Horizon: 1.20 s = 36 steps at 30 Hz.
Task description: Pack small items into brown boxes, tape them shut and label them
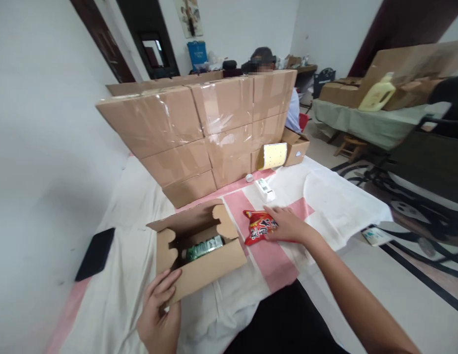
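An open cardboard box (210,270) stands on the cloth in front of me, its notched end flaps raised. Inside lies a bottle with a green label (204,249), on its side. My left hand (159,309) grips the box at its near left corner, fingers over the edge and thumb below. Right of the box is a shiny red food packet (257,228) with dark lettering. My right hand (287,225) is closed over the packet's right part, hiding that end; the packet appears to rest on the cloth.
Behind the box rises a wall of taped cartons (229,130). A white device (264,190), a roll of tape (249,178), a yellow sheet (275,155) and a small carton (297,147) are at the back right. A black phone (96,254) lies left. Beyond sits a person (263,59).
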Available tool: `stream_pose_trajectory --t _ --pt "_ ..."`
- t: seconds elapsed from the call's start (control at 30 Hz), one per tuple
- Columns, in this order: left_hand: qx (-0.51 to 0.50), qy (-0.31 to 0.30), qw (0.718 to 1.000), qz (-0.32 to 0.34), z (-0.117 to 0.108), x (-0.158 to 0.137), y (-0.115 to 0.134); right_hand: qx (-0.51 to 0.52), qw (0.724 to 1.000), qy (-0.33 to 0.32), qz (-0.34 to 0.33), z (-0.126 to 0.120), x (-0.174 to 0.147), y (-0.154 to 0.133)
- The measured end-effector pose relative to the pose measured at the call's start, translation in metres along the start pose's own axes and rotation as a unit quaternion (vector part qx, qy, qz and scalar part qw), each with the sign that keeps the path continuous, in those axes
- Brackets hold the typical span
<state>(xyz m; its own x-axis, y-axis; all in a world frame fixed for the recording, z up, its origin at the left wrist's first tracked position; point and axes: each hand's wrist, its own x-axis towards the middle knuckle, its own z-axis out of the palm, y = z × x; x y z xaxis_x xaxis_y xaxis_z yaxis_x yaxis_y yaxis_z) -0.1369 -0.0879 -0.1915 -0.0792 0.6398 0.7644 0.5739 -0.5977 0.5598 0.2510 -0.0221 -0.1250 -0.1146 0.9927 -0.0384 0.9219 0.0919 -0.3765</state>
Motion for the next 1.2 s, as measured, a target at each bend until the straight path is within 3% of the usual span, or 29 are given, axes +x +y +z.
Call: stream_pose_trajectory --t 0.07,0.13,0.23,0.37,0.53,0.63,0.73,0.87,1.2 --pt "-0.021 -0.003 1.0 0.018 -0.001 -0.001 -0.003 -0.078 0.996 -0.04 0.028 0.014 -0.003 0.026" --pt "-0.036 0.011 0.999 0.028 -0.001 -0.004 -0.002 -0.094 0.993 -0.057 0.039 0.017 -0.003 0.04" --pt "-0.039 0.049 0.998 0.013 0.005 -0.009 0.008 -0.026 0.998 -0.05 0.031 0.006 0.005 0.052" --pt "-0.041 0.082 0.996 -0.007 0.018 -0.005 0.019 0.074 0.997 0.023 0.019 -0.013 0.033 0.06" --pt "-0.048 0.091 0.995 -0.005 0.024 0.007 0.016 0.086 0.994 0.065 -0.004 -0.006 0.065 0.028" --pt "-0.047 0.076 0.996 0.005 0.021 0.009 0.014 0.081 0.992 0.095 -0.012 0.003 0.068 -0.002" --pt "-0.052 0.063 0.996 0.017 0.018 0.008 0.011 0.127 0.986 0.104 0.024 0.005 0.064 -0.021" --pt "-0.059 0.049 0.997 0.015 0.017 0.002 0.006 0.2 0.969 0.134 0.049 0.002 0.06 -0.024" --pt "-0.049 0.048 0.998 0.003 0.016 -0.006 0.008 0.296 0.937 0.182 -0.035 -0.012 0.055 -0.039"
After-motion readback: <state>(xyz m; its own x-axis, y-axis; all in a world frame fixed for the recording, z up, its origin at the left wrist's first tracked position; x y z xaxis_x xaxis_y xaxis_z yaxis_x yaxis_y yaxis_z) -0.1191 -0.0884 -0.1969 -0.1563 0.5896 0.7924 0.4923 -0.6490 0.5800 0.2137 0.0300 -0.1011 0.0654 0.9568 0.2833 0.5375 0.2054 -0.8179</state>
